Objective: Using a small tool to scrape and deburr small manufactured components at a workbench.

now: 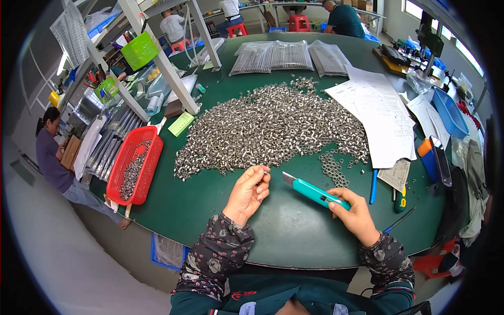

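My right hand (356, 216) is closed around the handle of a teal utility knife (313, 192). Its blade (288, 179) is out and points up and left, toward my other hand. My left hand (248, 193) is closed in a pinch on what looks like a small metal piece, mostly hidden by the fingertips. Just beyond both hands spreads a large pile of small silvery metal rings (262, 128). A flat patch of rings (334, 169) lies on the green table (294, 236), above the knife.
A red plastic basket (152, 167) with metal pieces stands at the left. White paper sheets (388, 131), a blue pen (373, 186) and a phone (440, 163) lie at the right. Bagged rods (291, 55) lie at the back. Other people sit farther off.
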